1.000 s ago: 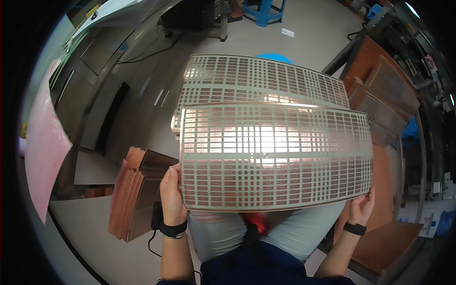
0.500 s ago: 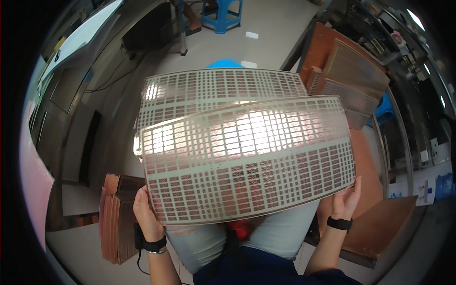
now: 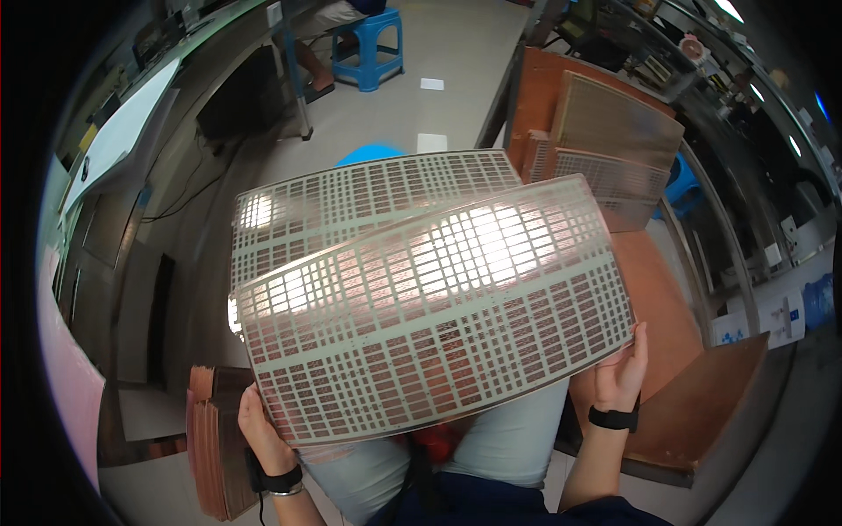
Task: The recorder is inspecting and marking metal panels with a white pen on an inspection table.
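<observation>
A large, thin circuit board panel [image 3: 421, 351], copper-coloured with a pale green grid, is held over my lap, its right end higher in the picture. My left hand [image 3: 263, 428] grips its lower left edge; my right hand [image 3: 621, 373] grips its lower right edge. The fingers are partly hidden by the panel. Bright light reflects off its upper half. Just beyond it, partly covered by it, is a second similar panel [image 3: 351, 197]. What supports that one is hidden.
Stacked upright boards [image 3: 219, 456] stand at the lower left. To the right, more gridded panels [image 3: 614, 131] lean on a reddish-brown board [image 3: 526, 83], with a brown base [image 3: 653, 272] below. A blue stool [image 3: 368, 57] and a seated person's leg [image 3: 311, 66] appear at the far side.
The view has shifted, and both panels now appear farther left. The held panel slants more, its left end lower. Both hands keep their grip on it.
</observation>
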A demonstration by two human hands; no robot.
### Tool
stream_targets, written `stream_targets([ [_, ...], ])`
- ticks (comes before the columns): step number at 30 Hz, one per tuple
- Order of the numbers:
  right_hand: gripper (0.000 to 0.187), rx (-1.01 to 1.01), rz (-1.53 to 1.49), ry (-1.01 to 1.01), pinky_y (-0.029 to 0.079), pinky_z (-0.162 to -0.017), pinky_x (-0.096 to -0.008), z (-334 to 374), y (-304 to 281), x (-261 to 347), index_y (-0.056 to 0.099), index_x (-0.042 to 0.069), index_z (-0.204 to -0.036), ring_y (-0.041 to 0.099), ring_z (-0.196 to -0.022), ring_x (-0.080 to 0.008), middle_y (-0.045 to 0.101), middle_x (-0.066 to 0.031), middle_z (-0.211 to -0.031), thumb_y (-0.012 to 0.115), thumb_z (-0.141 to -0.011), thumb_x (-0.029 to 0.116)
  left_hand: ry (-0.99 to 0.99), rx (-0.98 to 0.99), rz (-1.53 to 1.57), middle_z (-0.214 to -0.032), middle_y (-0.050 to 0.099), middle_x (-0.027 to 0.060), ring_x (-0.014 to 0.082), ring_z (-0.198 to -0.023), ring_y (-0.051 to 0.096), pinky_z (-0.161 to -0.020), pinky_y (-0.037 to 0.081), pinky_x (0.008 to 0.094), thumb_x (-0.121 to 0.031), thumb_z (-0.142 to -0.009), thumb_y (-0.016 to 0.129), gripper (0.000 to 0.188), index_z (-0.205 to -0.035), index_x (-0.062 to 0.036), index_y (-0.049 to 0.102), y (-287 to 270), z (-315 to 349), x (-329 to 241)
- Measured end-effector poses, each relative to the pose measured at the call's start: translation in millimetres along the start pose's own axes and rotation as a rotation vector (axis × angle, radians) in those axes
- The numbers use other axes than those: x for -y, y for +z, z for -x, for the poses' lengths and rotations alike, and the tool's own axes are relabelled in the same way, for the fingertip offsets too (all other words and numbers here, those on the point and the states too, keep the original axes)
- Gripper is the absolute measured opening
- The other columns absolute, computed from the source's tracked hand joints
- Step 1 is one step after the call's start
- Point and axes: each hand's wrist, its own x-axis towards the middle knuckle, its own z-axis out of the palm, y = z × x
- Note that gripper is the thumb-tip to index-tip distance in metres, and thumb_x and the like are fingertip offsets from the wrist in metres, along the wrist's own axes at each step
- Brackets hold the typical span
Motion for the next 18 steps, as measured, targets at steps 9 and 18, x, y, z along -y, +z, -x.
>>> stream_targets([
  [9,0.043,0.020,0.067,-0.099,0.044,-0.093,-0.0345,3,7,6,0.044,-0.008,-0.123,0.054,-0.109,-0.0201,0.054,-0.0157,-0.120,0.032,-0.099,0.026,-0.018,0.051,0.010,-0.092,0.062,0.0047,0.0093,-0.078,0.059,-0.068,0.049,0.0238,-0.024,-0.098,0.041,0.029,-0.099,0.0011,0.055,-1,-1,3],
  [18,0.045,0.048,0.091,-0.119,0.045,-0.093,-0.0331,1,11,12,0.043,-0.009,-0.123,0.055,-0.108,-0.0202,0.054,-0.0174,-0.119,0.033,-0.099,0.027,-0.027,-0.033,-0.025,-0.092,0.061,0.0048,0.0103,-0.079,0.060,-0.068,0.050,0.0241,-0.023,-0.098,0.041,0.027,-0.099,0.0010,0.054,7,1,0],
])
